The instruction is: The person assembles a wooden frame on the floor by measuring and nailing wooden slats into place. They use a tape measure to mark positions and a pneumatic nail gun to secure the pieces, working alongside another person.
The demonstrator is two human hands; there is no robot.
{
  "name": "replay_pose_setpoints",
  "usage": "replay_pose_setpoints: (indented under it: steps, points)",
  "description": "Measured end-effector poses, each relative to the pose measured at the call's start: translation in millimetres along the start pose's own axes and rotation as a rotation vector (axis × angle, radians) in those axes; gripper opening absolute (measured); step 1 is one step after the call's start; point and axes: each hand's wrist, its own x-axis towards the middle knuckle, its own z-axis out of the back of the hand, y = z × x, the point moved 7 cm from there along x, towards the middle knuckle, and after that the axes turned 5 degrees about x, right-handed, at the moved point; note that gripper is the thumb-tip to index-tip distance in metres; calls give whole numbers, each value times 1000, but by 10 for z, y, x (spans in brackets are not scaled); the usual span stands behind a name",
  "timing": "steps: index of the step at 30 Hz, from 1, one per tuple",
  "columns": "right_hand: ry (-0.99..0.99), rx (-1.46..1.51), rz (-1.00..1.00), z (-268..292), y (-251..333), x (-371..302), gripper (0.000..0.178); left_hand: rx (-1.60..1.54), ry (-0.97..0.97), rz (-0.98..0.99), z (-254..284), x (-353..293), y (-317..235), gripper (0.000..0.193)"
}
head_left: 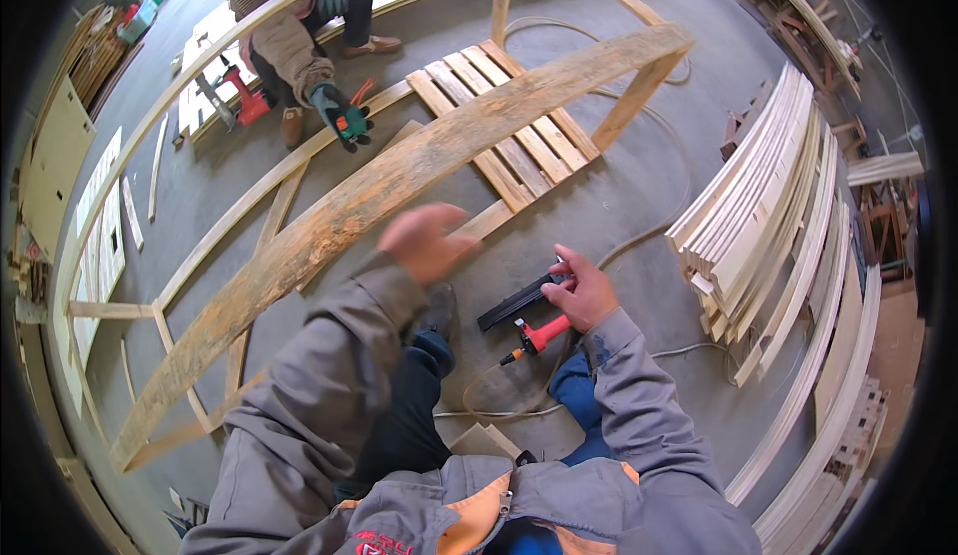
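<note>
My left hand, smeared by motion, hovers beside the near face of a long wooden beam. Its fingers look apart, and nothing shows between them. My right hand is curled over a red and black nail gun, thumb against the end of its black magazine. The palm hides the gun's head. An orange fitting joins the red handle to a thin air hose. The beam forms the near top edge of an open timber frame, with a slatted panel within its far right part.
A co-worker crouches beyond the frame, a gloved hand by the far rail. Another red nail gun is near them. Stacked boards stand at my right. A hose winds over the grey floor.
</note>
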Motion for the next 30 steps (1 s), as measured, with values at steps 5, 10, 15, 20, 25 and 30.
replay_pose_setpoints:
  steps: [5, 10, 15, 20, 25, 30]
  points:
    - [-17, -4, -56, -44, -112, -231, 70, -443, -370, 413, 521, 526, 1843, 54]
    - [-51, 29, -119, 147, -357, -491, 68, -563, -565, 462, 581, 1271, 2591, 52]
    - [-92, 18, -90, 193, -586, -373, 66, -633, -698, 457, 697, 1633, 3089, 51]
    - [-51, -7, -193, 107, -615, -268, 64, -743, -805, 386, 607, 1535, 3421, 49]
    - [-51, -39, -179, 52, -641, -262, 64, -936, -899, 163, 443, 1096, 3588, 48]
    - [-39, -47, -128, -99, -422, -195, 65, -1112, -630, 132, 95, 109, 3427, 45]
